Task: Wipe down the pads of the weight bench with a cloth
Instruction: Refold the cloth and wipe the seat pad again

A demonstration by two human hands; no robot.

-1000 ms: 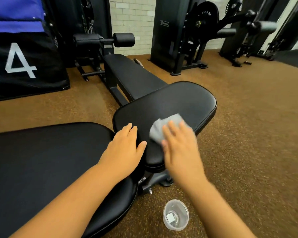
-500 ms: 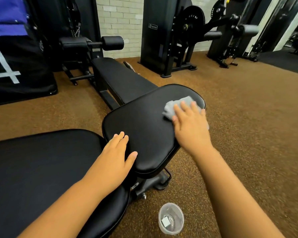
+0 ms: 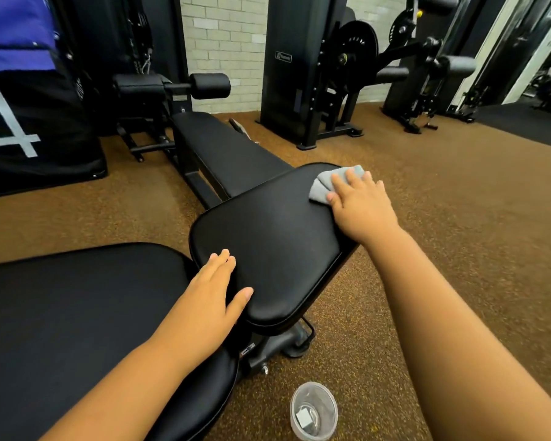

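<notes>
Cloth (image 3: 323,186) has swept from near edge to the seat pad's (image 3: 268,249) far corner under my flat, spread right hand (image 3: 360,202); left hand (image 3: 210,294) stays flat, bracing. I judge this pad nearly wiped.

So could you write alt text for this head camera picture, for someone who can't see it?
Seen from above, a person's right hand presses a grey cloth flat onto the far corner of a black weight bench seat pad, while the left hand rests open on the pad's near edge. A clear plastic cup stands on the brown gym floor below, with weight machines behind.
</notes>
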